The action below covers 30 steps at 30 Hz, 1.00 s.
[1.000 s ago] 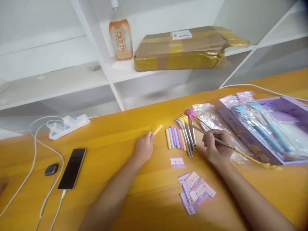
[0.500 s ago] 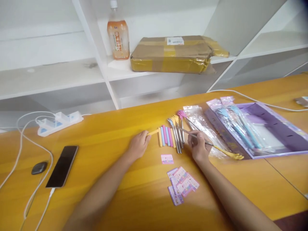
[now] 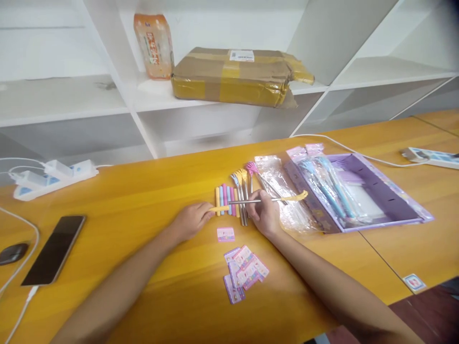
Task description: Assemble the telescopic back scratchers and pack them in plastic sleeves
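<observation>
Facing each other now, the two held pieces have drawn close in the head view; twelve o'clock here is the far side of the desk [image 3: 143,191]. A second ago the scratcher [image 3: 283,198] in the right hand [image 3: 266,215] had its bare end toward ten o'clock; that end now points to nine, the yellow claw to three. The left hand [image 3: 191,220] pinches a yellow tube [image 3: 218,209], whose tip has swung from two o'clock to three. This seems to bring tip and bare end nearly into line; whether they touch is too small to tell. The right fingers are closed round the shaft, and both pieces cross the row of tubes [image 3: 224,191].

From that row, the box [image 3: 398,196] lies at three o'clock, open-topped. Packets [image 3: 324,191] of blue scratchers lie along its left wall, pink tops poking past the far corner, beside a pale sheet [image 3: 369,203]. Nearer, also at three, a clear bag [image 3: 283,184] lies flat; whether anything is inside, I cannot tell. Toward twelve, on the shelf [image 3: 150,91], the carton [image 3: 229,81] is taped, contents hidden; at eleven stands a bottle [image 3: 153,52], its top out of frame.
</observation>
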Tool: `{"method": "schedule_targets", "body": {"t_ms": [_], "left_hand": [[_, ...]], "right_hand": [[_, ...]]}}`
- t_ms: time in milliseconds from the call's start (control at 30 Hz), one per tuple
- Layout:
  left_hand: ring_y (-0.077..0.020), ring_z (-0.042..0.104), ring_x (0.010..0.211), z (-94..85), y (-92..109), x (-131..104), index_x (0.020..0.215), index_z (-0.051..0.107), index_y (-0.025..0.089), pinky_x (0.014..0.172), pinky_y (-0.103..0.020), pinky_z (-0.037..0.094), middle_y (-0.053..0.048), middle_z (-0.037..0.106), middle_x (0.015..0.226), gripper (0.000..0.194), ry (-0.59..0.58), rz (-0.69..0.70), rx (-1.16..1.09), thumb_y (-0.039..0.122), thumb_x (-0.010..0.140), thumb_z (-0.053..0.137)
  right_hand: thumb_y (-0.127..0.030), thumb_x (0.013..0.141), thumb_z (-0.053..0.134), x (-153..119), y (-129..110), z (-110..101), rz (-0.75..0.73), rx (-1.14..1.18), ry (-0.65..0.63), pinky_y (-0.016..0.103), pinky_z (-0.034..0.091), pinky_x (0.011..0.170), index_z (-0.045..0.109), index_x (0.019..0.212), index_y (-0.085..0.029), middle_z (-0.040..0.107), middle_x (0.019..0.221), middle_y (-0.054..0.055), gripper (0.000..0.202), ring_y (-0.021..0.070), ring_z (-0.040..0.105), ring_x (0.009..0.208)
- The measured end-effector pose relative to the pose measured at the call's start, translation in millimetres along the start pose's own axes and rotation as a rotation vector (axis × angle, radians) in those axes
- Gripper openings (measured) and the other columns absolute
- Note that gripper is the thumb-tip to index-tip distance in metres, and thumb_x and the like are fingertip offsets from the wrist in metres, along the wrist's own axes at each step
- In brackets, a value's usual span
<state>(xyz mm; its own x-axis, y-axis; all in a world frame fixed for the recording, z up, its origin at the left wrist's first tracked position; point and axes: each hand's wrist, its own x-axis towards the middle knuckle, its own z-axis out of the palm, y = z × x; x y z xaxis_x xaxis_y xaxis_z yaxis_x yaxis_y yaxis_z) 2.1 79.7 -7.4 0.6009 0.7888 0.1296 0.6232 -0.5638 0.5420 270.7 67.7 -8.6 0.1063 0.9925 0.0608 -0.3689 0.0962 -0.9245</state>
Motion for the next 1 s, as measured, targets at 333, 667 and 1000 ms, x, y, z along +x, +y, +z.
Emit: {"method": "schedule_targets", "body": {"t_ms": [333, 667, 1000], "left_hand": [[-0.0204, 0.069, 0.093, -4.5, 1.8, 1.5, 0.119, 0.070, 0.022, 0.085, -0.032, 0.049, -0.006, 0.074, 0.103, 0.042, -0.035, 0.020, -0.066, 0.048, 0.116, 0.036], [-0.0196, 0.069, 0.088, -6.4, 0.2, 1.1, 0.123, 0.070, 0.023, 0.082, -0.031, 0.051, -0.005, 0.075, 0.100, 0.044, -0.053, 0.014, -0.094, 0.048, 0.116, 0.034], [-0.0187, 0.068, 0.076, 2.6, -2.2, -2.7, 0.112, 0.069, 0.019, 0.073, -0.030, 0.051, -0.005, 0.074, 0.090, 0.045, 0.068, 0.097, 0.103, 0.046, 0.117, 0.033]], "right_hand": [[-0.067, 0.100, 0.064, -4.4, 2.2, -0.8, 0.046, 0.036, -0.030, 0.019, 0.022, 0.033, 0.064, 0.078, -0.020, 0.049, 0.040, -0.006, 0.052, 0.0070, 0.030, 0.029], [-0.071, 0.100, 0.063, -2.4, -1.5, 1.0, 0.109, 0.046, -0.016, 0.020, 0.024, 0.029, 0.064, 0.080, -0.020, 0.053, 0.041, -0.005, 0.054, 0.0075, 0.033, 0.025], [-0.076, 0.098, 0.060, -4.7, -3.2, -0.1, 0.127, -0.034, -0.050, 0.021, 0.025, 0.028, 0.070, 0.080, -0.019, 0.055, 0.043, -0.004, 0.061, 0.0081, 0.038, 0.026]]}}
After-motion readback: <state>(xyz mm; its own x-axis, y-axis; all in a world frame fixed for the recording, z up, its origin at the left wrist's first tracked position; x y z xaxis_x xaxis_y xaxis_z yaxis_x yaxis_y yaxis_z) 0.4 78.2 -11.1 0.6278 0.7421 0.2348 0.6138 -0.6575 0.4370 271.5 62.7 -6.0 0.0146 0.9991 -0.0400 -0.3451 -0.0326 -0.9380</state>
